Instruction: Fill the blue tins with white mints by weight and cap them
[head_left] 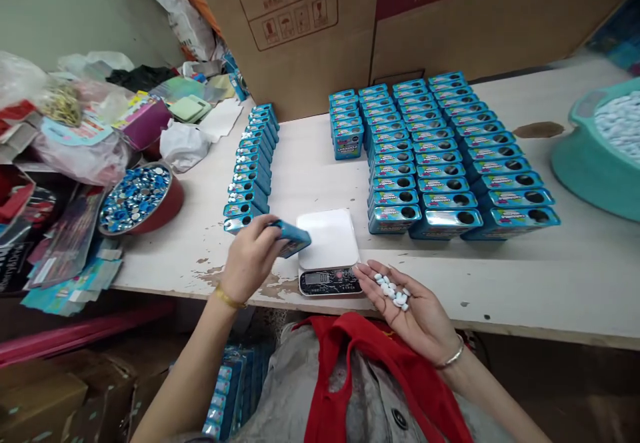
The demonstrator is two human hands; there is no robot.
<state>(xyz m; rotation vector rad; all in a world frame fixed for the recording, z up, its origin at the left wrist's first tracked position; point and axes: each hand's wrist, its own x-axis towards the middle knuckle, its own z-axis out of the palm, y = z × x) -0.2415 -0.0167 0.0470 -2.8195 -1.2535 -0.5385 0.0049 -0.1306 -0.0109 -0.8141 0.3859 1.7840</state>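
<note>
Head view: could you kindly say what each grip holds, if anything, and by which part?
The left grip holds a shiny blue rectangular tin by its left end; the right grip, palm up, cradles small white oval pieces loosely.

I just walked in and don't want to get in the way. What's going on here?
A person's left hand holds a blue container near the left edge of a scale. Their right hand, palm up, holds small white pieces. More blue containers stand in a row at left and in several rows at right, near a turquoise basin.
</note>
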